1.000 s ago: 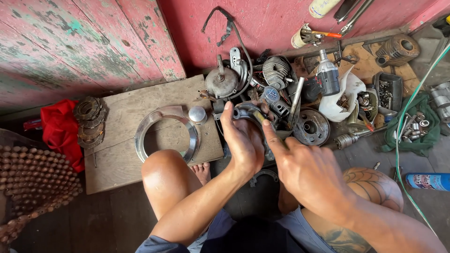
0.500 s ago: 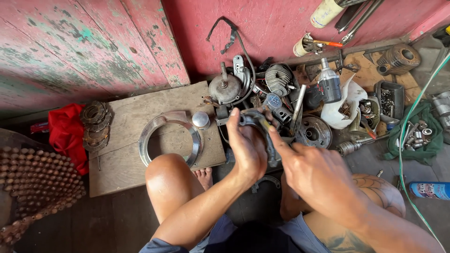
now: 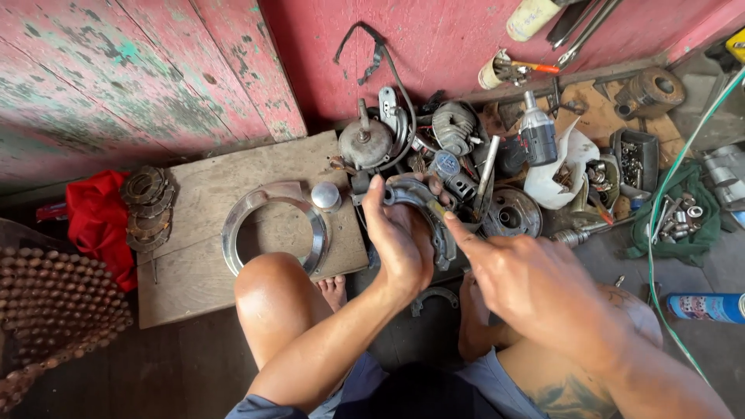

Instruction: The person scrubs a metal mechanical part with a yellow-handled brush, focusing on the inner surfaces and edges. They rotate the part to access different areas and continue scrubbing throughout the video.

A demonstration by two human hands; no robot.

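Your left hand (image 3: 400, 240) held the curved grey brake shoe (image 3: 429, 208) up off the floor, fingers wrapped round its lower arc, thumb up along the left edge. Your right hand (image 3: 535, 283) was closed loosely, index finger (image 3: 466, 233) out and pressing the shoe's right end; whether it pinched anything small, I couldn't tell.

Versus a second ago: the grip was the same and the shoe sat in the same spot between your hands. The small yellowish bit that showed by the right fingertip earlier wasn't visible any more. The scene shifted a little in view, so that was mostly head motion. Read: you were working the same end of the shoe, no regrip, part not set down.

Just beyond the hands sat the parts heap: a round brake drum plate (image 3: 512, 213) right of the shoe, a finned cylinder (image 3: 454, 124) and a domed metal housing (image 3: 365, 143) further out. Left of your left hand, the wooden board (image 3: 202, 264) carried a chrome ring (image 3: 268, 229) and a small shiny cap (image 3: 325, 195). Further left were stacked clutch discs (image 3: 146, 206) and a red cloth (image 3: 97, 217). Far right of your right hand lay a green rag with bearings (image 3: 683, 217), a green hose (image 3: 660, 233) and a spray can (image 3: 708, 306).
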